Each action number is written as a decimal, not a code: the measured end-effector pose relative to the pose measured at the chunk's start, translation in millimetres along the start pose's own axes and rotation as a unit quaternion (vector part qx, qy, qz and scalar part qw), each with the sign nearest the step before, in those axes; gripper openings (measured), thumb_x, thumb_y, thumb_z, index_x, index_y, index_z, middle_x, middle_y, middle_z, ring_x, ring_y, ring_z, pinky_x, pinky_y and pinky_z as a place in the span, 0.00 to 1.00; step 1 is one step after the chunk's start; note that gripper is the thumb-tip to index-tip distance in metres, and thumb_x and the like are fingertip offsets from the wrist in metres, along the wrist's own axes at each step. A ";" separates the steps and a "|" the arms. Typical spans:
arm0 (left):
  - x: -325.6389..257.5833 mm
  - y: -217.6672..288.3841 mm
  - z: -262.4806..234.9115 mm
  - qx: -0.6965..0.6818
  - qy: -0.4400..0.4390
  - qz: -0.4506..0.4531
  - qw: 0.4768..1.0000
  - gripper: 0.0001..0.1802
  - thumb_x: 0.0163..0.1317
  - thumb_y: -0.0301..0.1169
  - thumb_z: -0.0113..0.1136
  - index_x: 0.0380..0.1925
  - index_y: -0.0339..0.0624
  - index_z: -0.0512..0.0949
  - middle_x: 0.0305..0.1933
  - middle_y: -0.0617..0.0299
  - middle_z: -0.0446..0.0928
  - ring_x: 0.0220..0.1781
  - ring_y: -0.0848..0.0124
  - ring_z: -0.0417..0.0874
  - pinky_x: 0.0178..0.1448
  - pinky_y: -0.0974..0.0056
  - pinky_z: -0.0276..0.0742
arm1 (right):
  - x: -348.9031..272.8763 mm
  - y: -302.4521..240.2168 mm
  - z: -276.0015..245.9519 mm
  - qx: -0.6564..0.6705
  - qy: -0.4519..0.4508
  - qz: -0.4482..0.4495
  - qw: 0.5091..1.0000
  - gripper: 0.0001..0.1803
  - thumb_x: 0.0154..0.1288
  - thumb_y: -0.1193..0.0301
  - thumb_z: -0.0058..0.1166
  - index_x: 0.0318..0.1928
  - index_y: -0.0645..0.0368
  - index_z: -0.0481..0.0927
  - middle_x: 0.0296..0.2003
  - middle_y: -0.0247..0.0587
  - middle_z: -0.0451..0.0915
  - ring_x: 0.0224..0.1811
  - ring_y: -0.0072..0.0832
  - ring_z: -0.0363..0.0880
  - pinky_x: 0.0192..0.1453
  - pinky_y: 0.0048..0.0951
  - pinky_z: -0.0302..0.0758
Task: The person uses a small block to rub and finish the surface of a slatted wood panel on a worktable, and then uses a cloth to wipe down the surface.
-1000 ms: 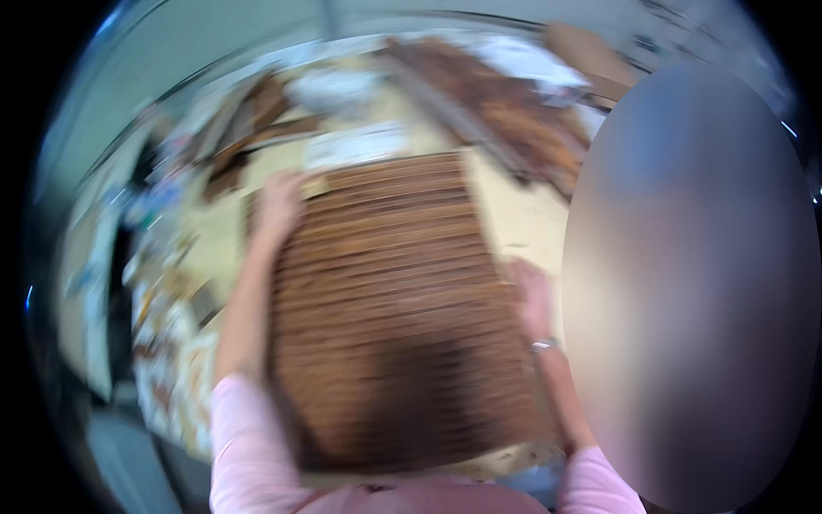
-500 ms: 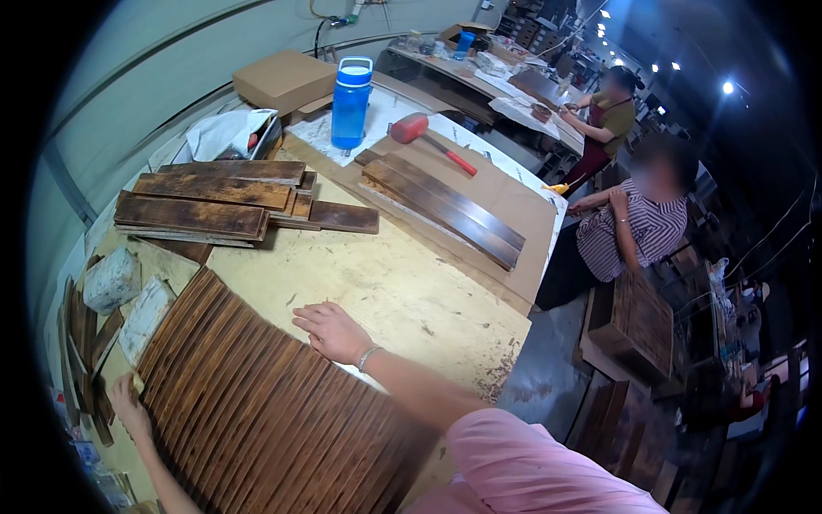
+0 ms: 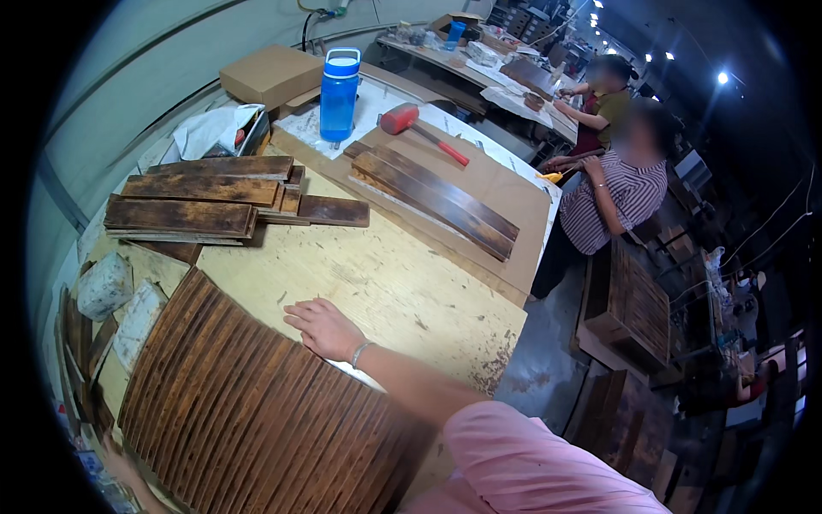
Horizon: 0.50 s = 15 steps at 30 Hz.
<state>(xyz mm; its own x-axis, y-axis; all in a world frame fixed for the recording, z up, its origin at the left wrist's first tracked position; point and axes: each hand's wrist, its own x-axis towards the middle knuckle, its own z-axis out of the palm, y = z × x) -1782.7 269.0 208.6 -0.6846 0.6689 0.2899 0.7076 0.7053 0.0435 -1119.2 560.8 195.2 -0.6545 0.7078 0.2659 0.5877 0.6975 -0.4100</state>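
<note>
A broad row of dark brown wooden slats point(image 3: 257, 394), laid tightly side by side, covers the near part of the table. My right hand point(image 3: 325, 330) rests at the far right edge of this row, its fingers stretched out and holding nothing. At the row's left edge, low in the picture, is my left hand point(image 3: 120, 458); it is smeared by motion and its fingers are hard to make out. Two whitish wrapped blocks, a nearer one point(image 3: 141, 321) and a farther one point(image 3: 105, 287), sit beyond the slats at the left.
Stacked dark boards point(image 3: 188, 206) lie at the far left. More planks point(image 3: 437, 201) rest on cardboard beside a red mallet point(image 3: 398, 119) and a blue bottle point(image 3: 339, 103). Loose strips point(image 3: 75, 343) stand along the left edge. A person in a striped shirt point(image 3: 616, 193) stands beyond the table.
My left hand has slid nearer along the slats' left edge. My right hand stays at the far edge. The person in stripes has raised their hands, and the view has shifted slightly.
</note>
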 end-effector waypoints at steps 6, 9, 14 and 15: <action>18.7 85.4 -13.8 -0.034 0.074 0.227 0.970 0.27 0.60 0.13 0.51 0.59 0.45 0.77 0.63 0.50 0.75 0.65 0.48 0.72 0.66 0.48 0.70 | 1.6 0.0 -6.3 0.003 -0.031 0.015 0.999 0.23 0.71 0.68 0.48 0.65 0.53 0.76 0.72 0.32 0.70 0.74 0.31 0.64 0.81 0.40 0.56; 23.7 81.2 -1.8 -0.011 0.064 0.203 0.977 0.26 0.60 0.14 0.50 0.58 0.45 0.78 0.62 0.51 0.76 0.64 0.49 0.73 0.65 0.49 0.71 | -2.1 3.4 -11.3 0.010 -0.039 0.017 0.999 0.23 0.71 0.68 0.48 0.66 0.53 0.76 0.72 0.32 0.70 0.74 0.31 0.64 0.81 0.40 0.56; 11.3 -16.8 1.0 0.073 0.054 0.042 0.995 0.23 0.70 0.22 0.45 0.62 0.48 0.79 0.62 0.49 0.78 0.63 0.49 0.77 0.66 0.50 0.74 | 17.0 -9.6 3.2 0.022 0.020 -0.033 0.999 0.25 0.64 0.72 0.54 0.63 0.56 0.78 0.68 0.39 0.75 0.70 0.37 0.70 0.77 0.42 0.63; -9.2 -49.5 -1.4 0.105 0.054 -0.016 0.993 0.23 0.72 0.24 0.44 0.63 0.48 0.79 0.62 0.49 0.78 0.63 0.49 0.78 0.67 0.51 0.74 | 26.6 -15.6 9.5 0.035 0.006 -0.044 0.998 0.26 0.63 0.72 0.55 0.63 0.57 0.78 0.67 0.41 0.76 0.69 0.39 0.71 0.76 0.42 0.63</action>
<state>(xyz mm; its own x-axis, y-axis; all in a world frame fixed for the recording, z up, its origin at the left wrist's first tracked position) -1811.2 227.6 205.1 -0.6747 0.6247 0.3931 0.6265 0.7663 -0.1425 -1150.3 567.6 200.4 -0.6970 0.6449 0.3135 0.4927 0.7483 -0.4441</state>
